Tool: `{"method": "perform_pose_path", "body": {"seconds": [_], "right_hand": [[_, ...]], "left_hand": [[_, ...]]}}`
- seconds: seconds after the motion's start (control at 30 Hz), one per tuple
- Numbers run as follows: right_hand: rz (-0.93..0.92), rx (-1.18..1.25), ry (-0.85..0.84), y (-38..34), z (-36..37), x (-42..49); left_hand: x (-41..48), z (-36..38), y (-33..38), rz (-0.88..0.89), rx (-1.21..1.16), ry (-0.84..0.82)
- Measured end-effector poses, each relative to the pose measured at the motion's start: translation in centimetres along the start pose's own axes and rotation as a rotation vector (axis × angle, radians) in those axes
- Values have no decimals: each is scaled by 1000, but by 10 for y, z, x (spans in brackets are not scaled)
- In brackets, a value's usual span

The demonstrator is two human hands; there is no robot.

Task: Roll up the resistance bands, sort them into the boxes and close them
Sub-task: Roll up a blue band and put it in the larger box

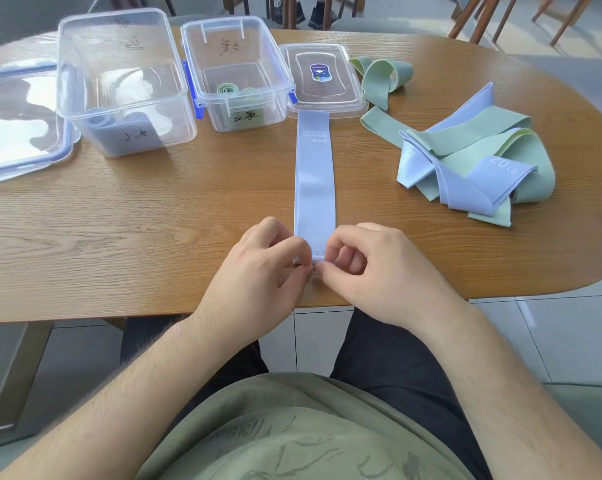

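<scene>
"20 LB" on folded pale blue band right of small lid, lid's oval sticker unreadable, fine print on flat blue band in front of lid unreadable, black handwriting on small box and large box left of lid illegible

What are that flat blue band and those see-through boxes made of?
Blue band: probably matte elastic fabric or latex; it lies limp, without shine. Large box and small box: clear, glossy rigid plastic, apparently; contents show through the walls.

Wooden table with boxes, lids, bands.
</scene>
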State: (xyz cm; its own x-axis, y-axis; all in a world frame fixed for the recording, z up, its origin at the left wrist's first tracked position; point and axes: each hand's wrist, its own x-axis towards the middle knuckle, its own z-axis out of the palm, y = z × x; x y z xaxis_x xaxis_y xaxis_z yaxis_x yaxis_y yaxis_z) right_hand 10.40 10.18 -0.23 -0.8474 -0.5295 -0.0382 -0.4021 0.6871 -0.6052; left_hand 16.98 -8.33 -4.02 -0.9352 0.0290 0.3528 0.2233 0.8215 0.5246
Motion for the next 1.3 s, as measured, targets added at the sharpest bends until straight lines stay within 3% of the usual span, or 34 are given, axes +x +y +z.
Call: {"method": "perform_pose_path", "body": {"seconds": [0.13,0.3,0.37,0.47,0.57,0.93,1.3], "right_hand": [[-41,4,155,2,-1,16],[-92,123,267,3,-8,29],[-64,133,336,5,-7,32],[25,-27,264,10,0,42],[15,-27,190,12,8,48],[-53,-88,222,18,19,46],[-102,-83,262,21,21,40]], "left_hand": [[-2,-6,-2,43,-59,-48],[-6,-10,-1,-109,-121,-47],[-8,-10,-3,-54,-84,-35],[-8,-8,-5,-46,14,-93],[-8,-8,-4,-20,38,-122],[-10,-4,-7,18,35,-80],[-13,-1,-10,177,-9,-86]]}}
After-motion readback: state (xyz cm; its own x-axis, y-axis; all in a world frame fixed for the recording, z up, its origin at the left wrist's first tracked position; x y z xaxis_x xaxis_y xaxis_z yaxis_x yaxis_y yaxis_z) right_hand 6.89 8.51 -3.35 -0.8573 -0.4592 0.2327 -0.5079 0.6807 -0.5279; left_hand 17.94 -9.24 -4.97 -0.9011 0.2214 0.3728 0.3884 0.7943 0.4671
